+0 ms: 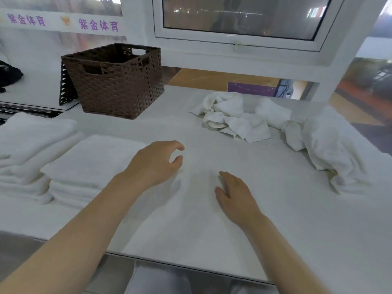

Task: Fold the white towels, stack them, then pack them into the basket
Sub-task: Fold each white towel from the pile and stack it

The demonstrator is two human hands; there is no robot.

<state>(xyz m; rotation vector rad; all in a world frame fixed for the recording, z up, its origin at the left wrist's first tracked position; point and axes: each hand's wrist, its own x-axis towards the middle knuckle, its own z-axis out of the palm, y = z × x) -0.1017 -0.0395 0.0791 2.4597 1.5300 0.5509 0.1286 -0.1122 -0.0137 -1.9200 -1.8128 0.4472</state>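
Reaching over the table, both hands hover low at centre. Left hand has fingers loosely curled, thumb and forefinger apart, grasping nothing. Right hand lies flat, fingers straight, on or just above a flat towel; I cannot tell which. Folded stack sits at nine o'clock, a second stack beyond it. Basket stands at eleven. Crumpled towels wait at one, more heaped at three.

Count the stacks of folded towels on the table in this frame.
2. One stack lies just left of the left hand; the other stack is at the far left edge, partly cut off by the frame, so more may be hidden there.
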